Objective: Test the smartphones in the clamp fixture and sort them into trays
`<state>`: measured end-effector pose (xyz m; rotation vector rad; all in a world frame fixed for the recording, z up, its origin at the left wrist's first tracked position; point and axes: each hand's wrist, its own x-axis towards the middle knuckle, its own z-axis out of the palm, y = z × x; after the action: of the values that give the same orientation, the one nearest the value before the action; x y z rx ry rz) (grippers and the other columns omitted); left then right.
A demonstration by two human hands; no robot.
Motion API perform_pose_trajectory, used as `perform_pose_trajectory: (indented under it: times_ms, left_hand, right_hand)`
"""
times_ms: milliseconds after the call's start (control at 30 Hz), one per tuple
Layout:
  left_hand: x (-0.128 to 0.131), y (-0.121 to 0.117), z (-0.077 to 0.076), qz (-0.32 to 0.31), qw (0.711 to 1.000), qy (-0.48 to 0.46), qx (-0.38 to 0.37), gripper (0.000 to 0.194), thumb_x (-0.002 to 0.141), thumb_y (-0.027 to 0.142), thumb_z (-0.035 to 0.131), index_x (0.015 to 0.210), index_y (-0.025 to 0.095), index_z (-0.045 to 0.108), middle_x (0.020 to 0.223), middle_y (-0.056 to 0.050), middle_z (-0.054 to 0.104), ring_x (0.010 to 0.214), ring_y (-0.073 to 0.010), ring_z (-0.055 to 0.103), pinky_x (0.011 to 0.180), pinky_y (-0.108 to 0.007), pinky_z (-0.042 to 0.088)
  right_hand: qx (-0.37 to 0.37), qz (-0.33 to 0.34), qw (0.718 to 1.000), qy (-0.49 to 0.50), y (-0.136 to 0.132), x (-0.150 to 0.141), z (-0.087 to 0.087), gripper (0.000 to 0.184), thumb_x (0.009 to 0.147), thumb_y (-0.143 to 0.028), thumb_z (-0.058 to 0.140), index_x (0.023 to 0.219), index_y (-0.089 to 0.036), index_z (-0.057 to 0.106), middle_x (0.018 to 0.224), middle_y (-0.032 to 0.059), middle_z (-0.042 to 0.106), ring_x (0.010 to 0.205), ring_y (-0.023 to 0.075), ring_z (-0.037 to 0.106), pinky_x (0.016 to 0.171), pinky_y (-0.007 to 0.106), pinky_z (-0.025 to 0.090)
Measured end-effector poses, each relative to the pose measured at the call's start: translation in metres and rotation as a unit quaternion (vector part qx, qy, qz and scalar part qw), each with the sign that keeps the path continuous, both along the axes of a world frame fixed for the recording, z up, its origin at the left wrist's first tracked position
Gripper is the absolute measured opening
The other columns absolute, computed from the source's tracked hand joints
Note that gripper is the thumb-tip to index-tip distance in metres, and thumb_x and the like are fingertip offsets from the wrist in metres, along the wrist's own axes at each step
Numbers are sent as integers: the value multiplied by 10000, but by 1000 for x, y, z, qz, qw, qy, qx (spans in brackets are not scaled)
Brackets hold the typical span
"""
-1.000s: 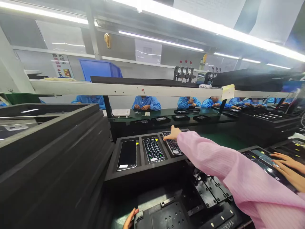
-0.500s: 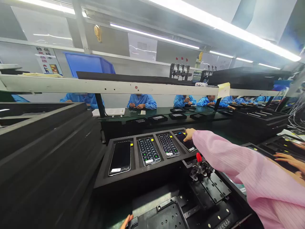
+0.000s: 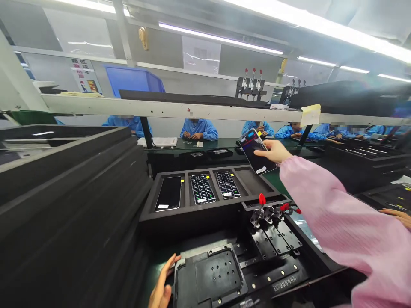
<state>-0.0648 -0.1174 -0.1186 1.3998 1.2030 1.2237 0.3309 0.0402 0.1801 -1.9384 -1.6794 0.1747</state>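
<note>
The right hand point(image 3: 274, 150) is clamped on a phone point(image 3: 254, 154), thumb over the screen, lifted above the far right end of a black tray point(image 3: 192, 217). The phone is tilted, its screen toward the camera, its long axis slanting from upper left to lower right; the yellow-tabbed end points up and away, the white-labelled end down toward the person. Well apart from it, the left hand point(image 3: 162, 286), fingers extended and thumb apart, is at the left edge of a black fixture point(image 3: 208, 273); contact is unclear. Three phones point(image 3: 168, 194) lie lengthwise away from the person in the tray. Red-handled clamps point(image 3: 262, 199) stand nearer. Beyond, blue-clad co-workers point(image 3: 197, 128) sit.
</note>
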Motion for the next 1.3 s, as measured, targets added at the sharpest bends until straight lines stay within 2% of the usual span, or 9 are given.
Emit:
perform_pose_trajectory:
  times_ms: [100,167,233,400,533,733,1067,1200,1300]
  left_hand:
    - [3,-2,16,-7,999,-12,-39,542,876,574,267,1316,276,373,1300,-35,507,1249,-267,382,1089,-469,164]
    - [4,0,24,-16,998,-26,-50,513,906,533,245,1323,255,352,1273,-45,528,1244,-238,393,1095,-450,151]
    - [5,5,29,-18,997,-44,-55,500,918,520,226,1307,241,369,1234,-54,560,1208,-228,440,1078,-449,197]
    - [11,18,42,-39,998,-43,-36,522,918,518,229,1232,190,486,1194,-81,597,1143,-221,513,1002,-394,344]
    - [15,22,50,-55,998,34,-11,464,906,488,310,1094,193,616,1099,-58,651,1063,-226,562,955,-355,385]
    - [21,23,53,-70,994,84,12,338,861,420,456,940,188,689,980,-50,677,924,-222,602,841,-298,442]
    - [26,26,51,-56,986,147,47,262,797,402,545,734,192,688,845,-41,681,837,-213,611,780,-292,447]
    - [34,24,51,-46,984,160,68,255,813,390,533,717,196,669,863,-45,667,851,-219,604,791,-311,440]
    - [53,23,53,-63,981,164,85,247,825,383,525,730,203,666,907,-49,654,900,-225,594,822,-320,426]
  right_hand:
    - [29,222,968,110,-44,-38,7,345,732,-375,598,992,-150,582,868,32,636,727,140,601,601,262,485]
    - [-40,338,933,121,-73,-72,-13,272,710,-376,615,878,-163,620,754,-10,622,662,117,584,556,222,448]
    - [-86,404,908,68,-94,-106,-51,199,665,-339,666,782,-179,640,689,-38,602,634,96,547,541,192,400]
    - [-244,429,870,7,-100,-161,-158,302,554,-333,757,809,-196,669,633,-57,592,573,73,499,502,173,341]
    - [-283,438,853,-5,-85,-169,-191,427,522,-369,773,910,-220,675,624,-61,597,558,79,513,509,176,357]
    - [-281,447,849,-14,-87,-163,-204,514,480,-445,777,955,-274,680,747,-47,626,711,114,572,632,192,399]
    - [-199,318,924,-77,-101,-159,-214,853,349,-623,757,1092,-277,524,976,50,532,944,276,493,797,453,367]
    - [-61,323,945,5,-114,-151,-186,860,413,-561,776,1166,-273,476,928,24,523,844,198,508,722,332,414]
    - [91,260,951,143,-126,-126,-146,463,678,-485,659,1049,-237,540,793,-9,532,712,123,503,659,253,417]
